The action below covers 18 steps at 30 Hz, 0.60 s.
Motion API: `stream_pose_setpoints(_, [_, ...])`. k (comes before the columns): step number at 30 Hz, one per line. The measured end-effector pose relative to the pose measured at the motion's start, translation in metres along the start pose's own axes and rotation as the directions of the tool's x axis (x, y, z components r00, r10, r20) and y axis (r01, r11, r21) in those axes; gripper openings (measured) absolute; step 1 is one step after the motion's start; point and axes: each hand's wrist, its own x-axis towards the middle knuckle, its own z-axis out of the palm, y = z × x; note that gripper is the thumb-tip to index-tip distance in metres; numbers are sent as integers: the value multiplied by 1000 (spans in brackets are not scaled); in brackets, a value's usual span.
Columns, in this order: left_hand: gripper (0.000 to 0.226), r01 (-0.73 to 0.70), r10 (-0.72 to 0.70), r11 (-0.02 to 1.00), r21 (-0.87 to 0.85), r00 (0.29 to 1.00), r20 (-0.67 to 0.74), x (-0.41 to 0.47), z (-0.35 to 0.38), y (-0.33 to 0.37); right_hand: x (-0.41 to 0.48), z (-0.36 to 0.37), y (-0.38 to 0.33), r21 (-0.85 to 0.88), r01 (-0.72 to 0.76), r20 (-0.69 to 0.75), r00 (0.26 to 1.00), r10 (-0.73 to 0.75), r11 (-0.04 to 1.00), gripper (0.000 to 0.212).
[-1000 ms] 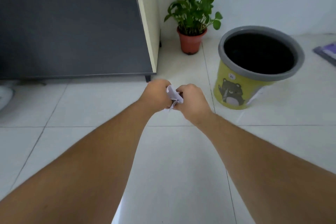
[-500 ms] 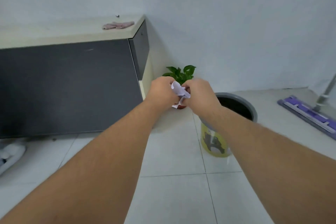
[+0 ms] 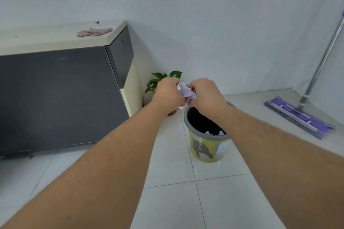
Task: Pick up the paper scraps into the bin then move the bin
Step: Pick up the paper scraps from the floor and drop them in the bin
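My left hand [image 3: 167, 94] and my right hand [image 3: 206, 95] are pressed together in front of me, both closed on crumpled white paper scraps [image 3: 184, 92] bunched between them. Just below and slightly right stands the bin [image 3: 208, 147], yellow with a grey rim and a bear print, on the tiled floor. Its inside is dark, and a few white scraps [image 3: 214, 133] show inside against the near rim. My right forearm crosses over the bin's back rim and hides part of it.
A dark cabinet [image 3: 55, 98] with a pale top stands at the left, with a pink cloth [image 3: 95, 32] on it. A potted plant [image 3: 158, 82] sits in the corner behind my hands. A purple flat mop [image 3: 297, 115] leans on the wall at right.
The view has tilted up from the floor to the wall. My hands, still clasped on the scraps, now sit over the bin's back edge instead of to its left.
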Motion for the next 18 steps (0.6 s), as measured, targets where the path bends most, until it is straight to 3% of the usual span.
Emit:
stream_pose_setpoints(3, [16, -52, 54, 997, 50, 998, -20, 18, 36, 4, 4, 2, 33, 0, -54, -6, 999, 54, 999, 21])
stream_pose_setpoints(10, [33, -134, 134, 989, -66, 991, -12, 54, 114, 17, 13, 12, 110, -9, -146, 39, 988, 147, 989, 25])
stream_pose_setpoints(14, [26, -135, 136, 987, -89, 991, 6, 70, 145, 15, 20, 29, 141, 15, -158, 25, 987, 157, 987, 14])
stream_pose_setpoints(18, [19, -126, 129, 987, -105, 991, 23, 81, 167, 8, 27, 51, 160, 11, -158, 31, 987, 158, 987, 19])
